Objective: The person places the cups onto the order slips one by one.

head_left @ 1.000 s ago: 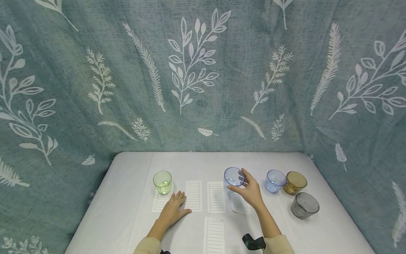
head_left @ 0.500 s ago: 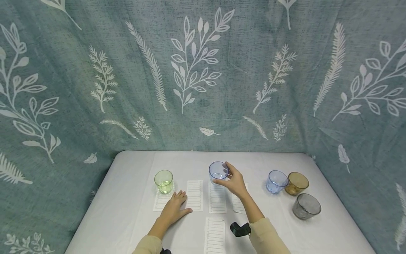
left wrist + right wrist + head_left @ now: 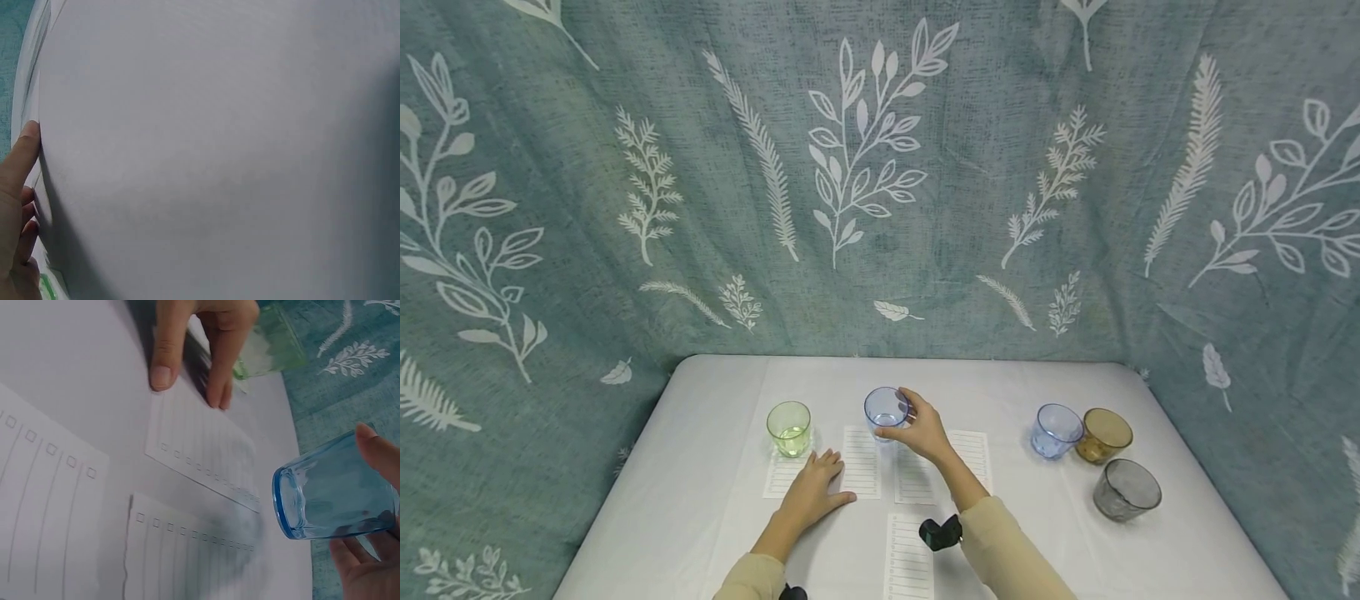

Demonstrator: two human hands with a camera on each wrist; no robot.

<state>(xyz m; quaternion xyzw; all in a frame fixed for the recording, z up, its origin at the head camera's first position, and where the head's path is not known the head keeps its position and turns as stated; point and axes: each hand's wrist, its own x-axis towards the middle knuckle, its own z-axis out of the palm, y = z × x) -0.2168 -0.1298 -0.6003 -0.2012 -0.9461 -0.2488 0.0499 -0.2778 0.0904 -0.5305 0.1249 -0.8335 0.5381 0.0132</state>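
My right hand (image 3: pixel 917 429) holds a clear blue glass (image 3: pixel 883 410) between thumb and fingers, beyond the far end of the middle lined paper slips. In the right wrist view that blue glass (image 3: pixel 334 490) appears raised off the table, its base towards the paper. My left hand (image 3: pixel 814 490) rests with fingers spread on the table, between the leftmost slip (image 3: pixel 778 482) and the second slip (image 3: pixel 861 467). Just beyond its fingertips a green glass (image 3: pixel 788 431) stands at the far end of the leftmost slip. The left wrist view shows mostly white cloth.
More lined slips lie about: a third slip (image 3: pixel 913 483), partly behind my right wrist, a fourth slip (image 3: pixel 972 454), and a nearer slip (image 3: pixel 910 554). At right stand a second blue glass (image 3: pixel 1056 433), an amber glass (image 3: pixel 1103 437) and a grey glass (image 3: pixel 1126 492). A patterned curtain (image 3: pixel 880 183) borders the table.
My right hand has carried the blue glass leftwards, from above the fourth slip to near the far end of the second. My left hand has stayed in place.
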